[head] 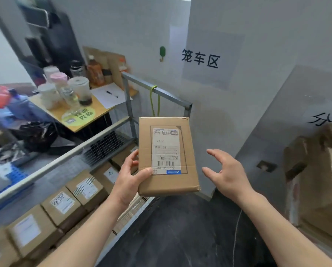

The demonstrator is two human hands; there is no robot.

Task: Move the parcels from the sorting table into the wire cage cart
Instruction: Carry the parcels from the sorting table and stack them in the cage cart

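Now: box held flat in air above cart corner, label up. Left hand grips its left edge, thumb on top. Right hand open just beside box, not touching. More boxes lie inside cart below.

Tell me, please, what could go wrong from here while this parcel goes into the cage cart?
1. Only the left grip holds the parcel, at its lower left edge. The right grip is open and apart from it, so the parcel may slip.
2. The parcel could catch the green cord that hangs from the rail of the cage cart.
3. If dropped, it might knock the stacked parcels already inside.
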